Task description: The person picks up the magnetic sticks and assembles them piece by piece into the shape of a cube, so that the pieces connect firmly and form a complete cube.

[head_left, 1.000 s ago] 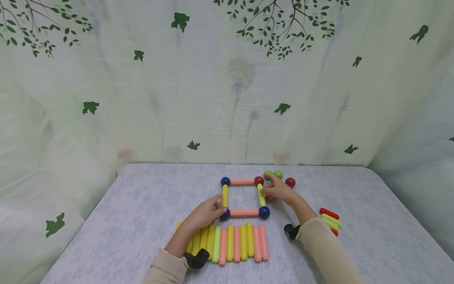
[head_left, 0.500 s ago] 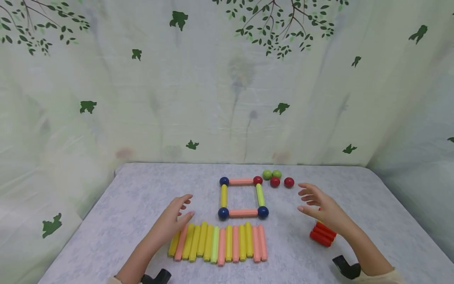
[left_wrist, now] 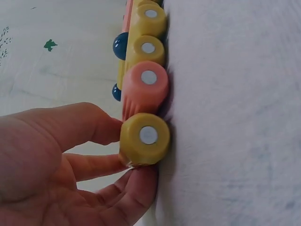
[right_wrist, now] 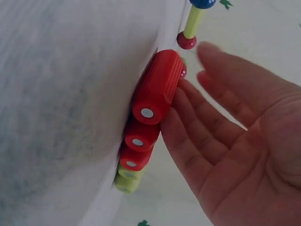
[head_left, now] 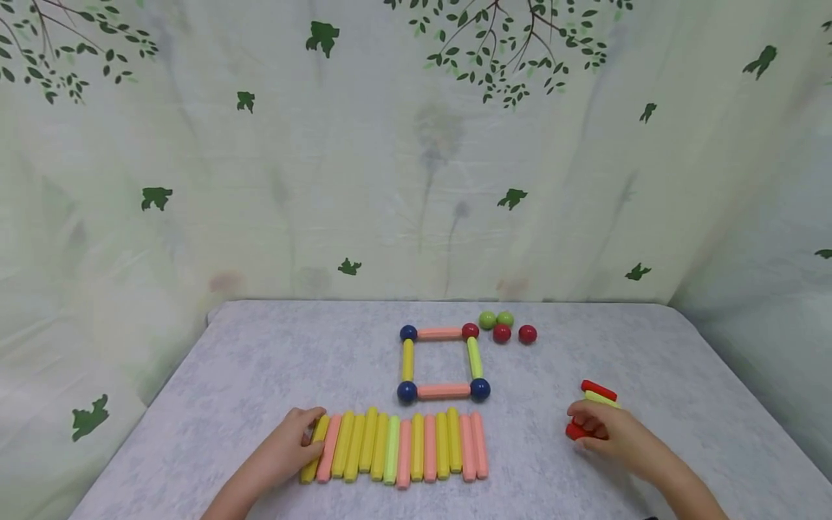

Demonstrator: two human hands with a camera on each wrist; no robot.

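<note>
- Fourteen straight, plastic-looking sticks (head_left: 417,448), coloured yellow, pink and light green, make a row on the near part of the mottled grey table (head_left: 520,455).
- At the row's left end, the left hand (head_left: 286,446) touches the outermost yellow stick (left_wrist: 146,153): thumb on top, fingers bent along its left side. If they pinch it, I cannot tell.
- On the right, the right hand (head_left: 614,431) has its fingers nearly straight, touching the nearest ribbed red stick (right_wrist: 157,87); the thumb is apart from it.
- Beyond the row, a four-sided stick frame (head_left: 443,391) has three blue balls (head_left: 407,392) and one red at corners.
- Far right of it are two glossy green balls (head_left: 487,320) and two red balls (head_left: 528,334).
</note>
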